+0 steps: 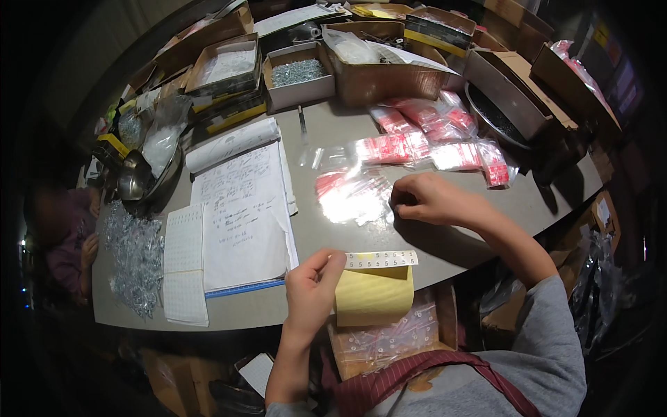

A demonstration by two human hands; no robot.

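My left hand (314,288) pinches a sheet of small white number stickers (379,260) by its left end, at the table's near edge. The sheet's yellow backing (375,299) curls down below the stickers. Farther up and to the right, my right hand (429,198) is closed with fingertips pressed together, at the right edge of a pile of clear zip bags (354,198) with red print. Anything between those fingertips is hidden. More red-printed bags (389,149) lie in stacks beyond this hand.
An open notebook (240,201) and a sticker sheet (184,264) lie at left, beside many small clear packets (132,250). A pen (302,119) lies farther back. Boxes of hardware (299,73) line the back. Below the table edge sits a box of filled bags (389,340). Another person (69,236) sits at far left.
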